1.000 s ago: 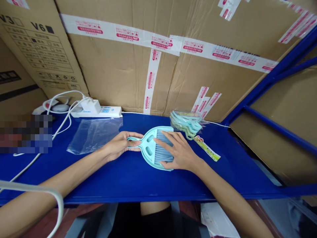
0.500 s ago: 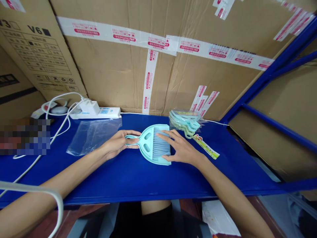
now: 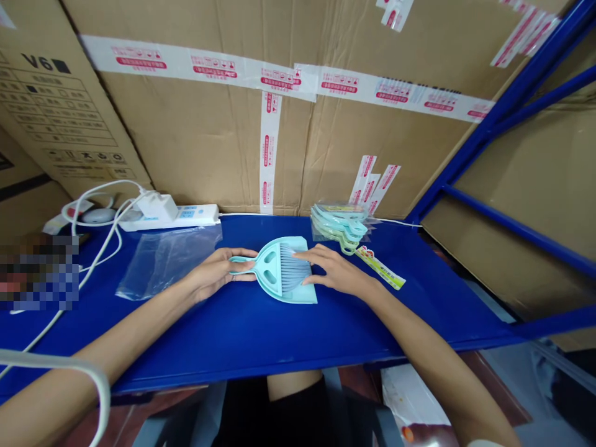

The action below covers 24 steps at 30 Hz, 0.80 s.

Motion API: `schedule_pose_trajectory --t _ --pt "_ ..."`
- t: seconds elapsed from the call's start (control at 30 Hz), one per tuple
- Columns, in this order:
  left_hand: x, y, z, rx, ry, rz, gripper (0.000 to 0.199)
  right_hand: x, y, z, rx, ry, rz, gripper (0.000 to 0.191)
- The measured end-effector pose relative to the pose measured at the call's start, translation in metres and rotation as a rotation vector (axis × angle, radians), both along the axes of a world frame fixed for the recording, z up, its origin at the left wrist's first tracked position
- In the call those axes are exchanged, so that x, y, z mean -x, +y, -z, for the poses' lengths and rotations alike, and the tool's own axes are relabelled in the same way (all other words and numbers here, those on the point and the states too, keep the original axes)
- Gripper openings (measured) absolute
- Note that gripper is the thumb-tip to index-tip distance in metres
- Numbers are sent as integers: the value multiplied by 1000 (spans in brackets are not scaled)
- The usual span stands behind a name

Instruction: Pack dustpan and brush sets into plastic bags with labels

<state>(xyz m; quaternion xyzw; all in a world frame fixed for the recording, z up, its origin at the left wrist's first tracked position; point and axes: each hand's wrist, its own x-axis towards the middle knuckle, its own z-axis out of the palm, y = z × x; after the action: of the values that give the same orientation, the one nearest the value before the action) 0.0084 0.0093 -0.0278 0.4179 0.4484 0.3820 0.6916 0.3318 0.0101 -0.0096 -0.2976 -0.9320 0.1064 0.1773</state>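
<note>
A small light-blue dustpan (image 3: pixel 307 295) lies over the blue table with a matching hand brush (image 3: pixel 270 266) nested in it, grey-blue bristles pointing right. My left hand (image 3: pixel 216 273) is closed around the two stacked handles at the left end. At the bristle end, my right hand (image 3: pixel 333 270) has its thumb and fingers on opposite sides of the bristles, squeezing their tips together. Right of that hand lie several bagged dustpan-and-brush sets (image 3: pixel 339 223) in light blue and green. A yellow-green label card (image 3: pixel 382 268) rests beside them.
A clear plastic bag (image 3: pixel 167 261) lies flat behind my left forearm. White cables run from a power strip (image 3: pixel 198 215) along the left side. Large cardboard boxes (image 3: pixel 209 143) stand at the back; a blue metal frame (image 3: pixel 484 146) rises on the right.
The fingers and thumb of my right hand have drawn closer, and the bristles between them have narrowed from a wide spread. My left hand still grips the handles. The whole view has shifted slightly.
</note>
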Motion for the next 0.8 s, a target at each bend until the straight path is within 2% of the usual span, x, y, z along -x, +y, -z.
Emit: schedule_pose_trajectory --t 0.17,0.27,0.33,0.4,0.5,0.6,0.67,0.7,0.8 --pt "0 -1 -1 -3 10 -7 39 -6 9 8 14 60 -2 51" --pt "0 -1 -2 4 5 -2 41 -10 13 12 -43 70 40 39" --pt "0 -1 -2 3 6 -3 43 -12 13 7 -118 76 69 33" --pt "0 -1 -3 -1 2 -18 43 -17 9 -5 -193 109 117 28" --pt "1 2 -3 -3 -2 -71 43 -40 2 -33 -288 188 306 24" --pt "3 4 -2 -12 11 -106 45 -87 5 -57 -332 246 654 24" --pt "5 5 1 -27 15 -97 46 -124 13 -62 -249 187 870 26" --pt "6 6 2 -35 16 -84 48 -140 18 -61 -119 111 918 30" --pt "6 6 3 -59 27 -43 52 -168 33 -46 362 -124 883 53"
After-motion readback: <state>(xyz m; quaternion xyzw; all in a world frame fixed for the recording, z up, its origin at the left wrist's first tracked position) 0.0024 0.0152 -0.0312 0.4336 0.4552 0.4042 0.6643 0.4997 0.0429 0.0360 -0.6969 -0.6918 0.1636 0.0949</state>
